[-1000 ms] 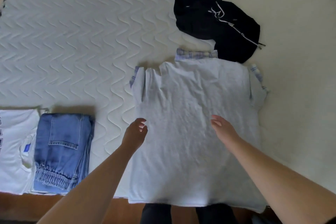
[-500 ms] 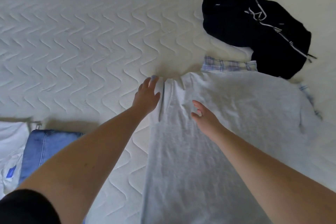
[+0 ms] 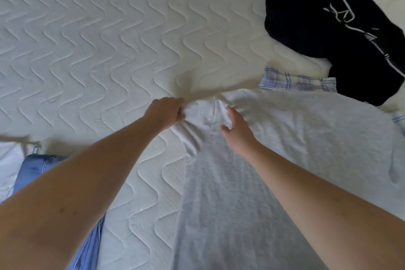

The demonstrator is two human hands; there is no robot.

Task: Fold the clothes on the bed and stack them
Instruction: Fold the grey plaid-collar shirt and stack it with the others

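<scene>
A pale grey polo shirt [image 3: 285, 149] with a plaid collar [image 3: 298, 81] lies face down and spread flat on the white quilted mattress [image 3: 98, 50]. My left hand [image 3: 166, 111] grips the shirt's left sleeve, bunching the cloth at its outer edge. Just right of it, my right hand [image 3: 236, 127] rests on the shoulder area with fingers spread and slightly bent, pressing the fabric beside the sleeve seam. Folded blue jeans [image 3: 37, 166] lie at the lower left, partly hidden by my left forearm.
A crumpled black hoodie [image 3: 328, 28] with white drawstrings lies at the upper right, touching the shirt's collar. A white garment [image 3: 8, 164] shows at the left edge beside the jeans. Bare mattress stretches across the upper left.
My left hand has closed on the sleeve, which was flat under its fingers before. My right hand moved up to the shoulder seam. The view shifted closer and left.
</scene>
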